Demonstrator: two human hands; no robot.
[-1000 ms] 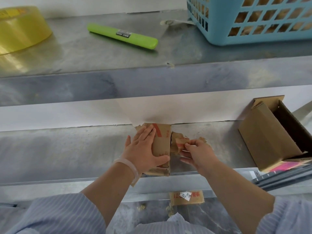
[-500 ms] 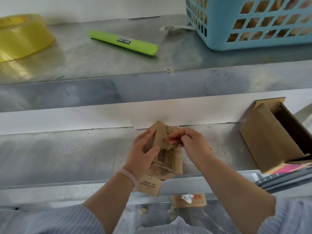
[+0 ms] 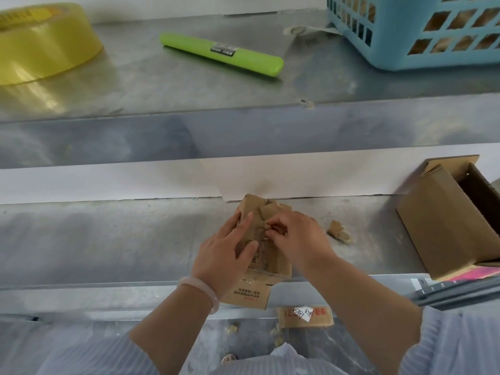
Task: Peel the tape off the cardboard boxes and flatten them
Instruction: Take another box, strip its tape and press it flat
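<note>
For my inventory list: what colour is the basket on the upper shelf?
Light blue; the basket, with its open grid walls, shows clearly at top right in the head view.

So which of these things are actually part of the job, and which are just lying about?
In the job:
small cardboard box, held by left hand and right hand
open cardboard box

Lying about:
yellow tape roll
green tool
blue basket
cardboard scrap

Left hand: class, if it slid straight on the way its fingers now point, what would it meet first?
The left hand already lies on the small cardboard box, fingers pointing up and away. Beyond the box, probably the white back wall, though depth is unclear.
</note>
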